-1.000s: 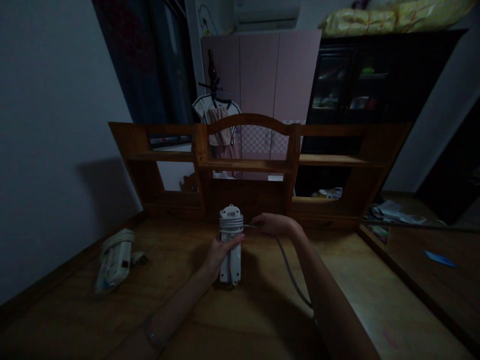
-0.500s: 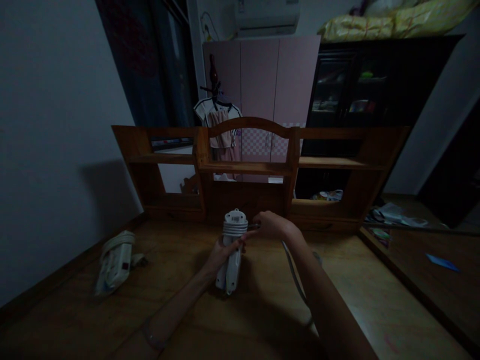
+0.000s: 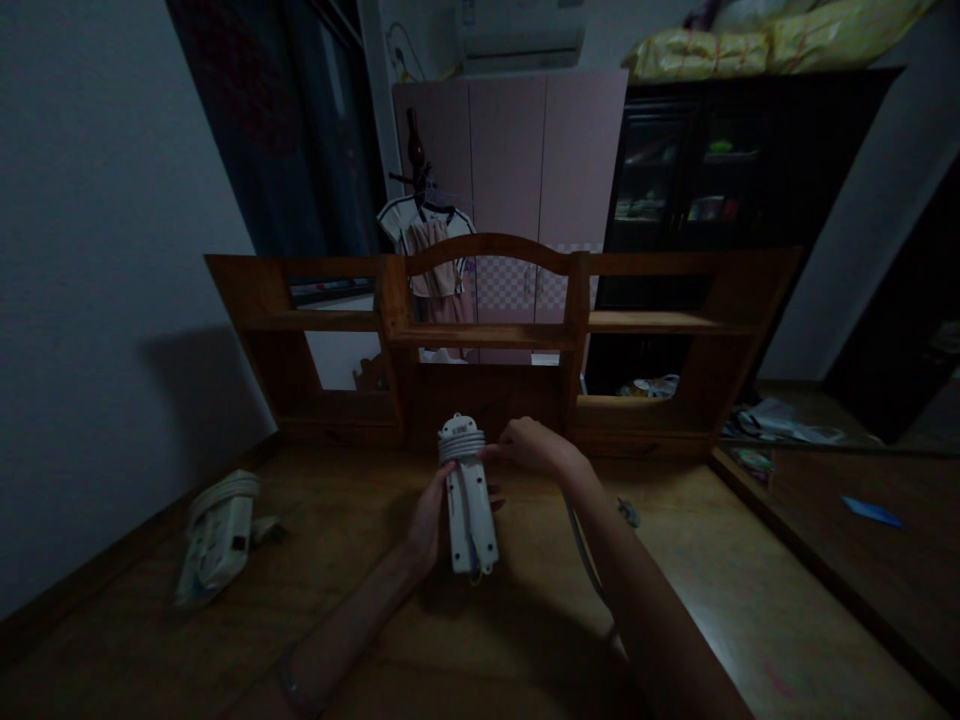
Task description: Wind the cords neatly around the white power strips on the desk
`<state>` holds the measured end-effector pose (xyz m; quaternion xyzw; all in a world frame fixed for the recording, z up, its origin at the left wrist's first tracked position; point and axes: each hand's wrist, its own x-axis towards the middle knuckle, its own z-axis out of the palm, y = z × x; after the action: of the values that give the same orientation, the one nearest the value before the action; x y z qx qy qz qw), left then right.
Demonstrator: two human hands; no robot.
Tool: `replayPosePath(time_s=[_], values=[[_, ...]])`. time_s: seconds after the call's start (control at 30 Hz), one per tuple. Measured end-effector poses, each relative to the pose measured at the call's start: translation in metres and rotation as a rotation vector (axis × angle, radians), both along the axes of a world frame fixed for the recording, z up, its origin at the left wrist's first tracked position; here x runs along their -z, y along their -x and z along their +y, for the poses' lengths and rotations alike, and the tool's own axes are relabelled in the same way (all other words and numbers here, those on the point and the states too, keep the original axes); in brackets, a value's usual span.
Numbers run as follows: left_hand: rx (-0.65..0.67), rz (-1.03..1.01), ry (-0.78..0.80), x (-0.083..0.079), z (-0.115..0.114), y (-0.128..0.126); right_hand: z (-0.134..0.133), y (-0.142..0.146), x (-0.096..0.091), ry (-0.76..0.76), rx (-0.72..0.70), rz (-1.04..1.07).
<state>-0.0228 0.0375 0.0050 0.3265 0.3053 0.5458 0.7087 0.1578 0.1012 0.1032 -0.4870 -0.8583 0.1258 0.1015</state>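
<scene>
My left hand [image 3: 427, 520] grips a white power strip [image 3: 469, 505] from its left side and holds it upright above the wooden desk [image 3: 735, 600]. Several turns of grey cord are wound around the strip's top end. My right hand [image 3: 534, 447] is closed on the cord [image 3: 581, 535] right beside those turns. The loose part of the cord hangs down under my right forearm toward the desk, and its plug [image 3: 628, 513] lies on the wood to the right.
A second power strip with its cord bundled [image 3: 219, 535] lies on the desk at the left near the wall. A wooden shelf unit [image 3: 487, 330] stands along the desk's back edge. Papers [image 3: 784, 422] and a blue scrap [image 3: 870, 512] lie to the right.
The strip has turned in my left hand, its back face now toward me. My right hand has stayed at the top with the cord, and the loose cord has shortened.
</scene>
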Motion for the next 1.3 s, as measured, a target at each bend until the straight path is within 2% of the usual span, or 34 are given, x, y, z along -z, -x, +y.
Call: replayPosePath(time_s=[0.17, 0.33, 0.47, 0.73, 0.93, 1.07, 1.3], values=[[0.050, -0.161, 0.021, -0.006, 0.000, 0.005, -0.003, 0.000, -0.003, -0.019, -0.007, 0.019], [0.124, -0.070, 0.106, -0.002, 0.005, 0.010, -0.005, -0.001, -0.007, -0.012, -0.042, 0.037], [0.138, -0.047, 0.119, 0.004, 0.011, 0.011, -0.009, -0.002, -0.012, -0.027, -0.018, -0.040], [0.319, -0.049, 0.056, 0.011, 0.016, 0.012, -0.020, 0.000, -0.015, -0.148, 0.062, -0.166], [0.199, 0.051, 0.034, 0.014, 0.013, 0.010, -0.033, 0.013, -0.019, -0.209, 0.099, -0.219], [0.152, 0.077, 0.060, 0.007, 0.010, 0.009, -0.041, 0.019, -0.023, -0.210, 0.071, -0.236], [0.202, 0.035, -0.031, -0.008, -0.007, 0.010, -0.037, 0.013, -0.029, -0.208, 0.063, -0.208]])
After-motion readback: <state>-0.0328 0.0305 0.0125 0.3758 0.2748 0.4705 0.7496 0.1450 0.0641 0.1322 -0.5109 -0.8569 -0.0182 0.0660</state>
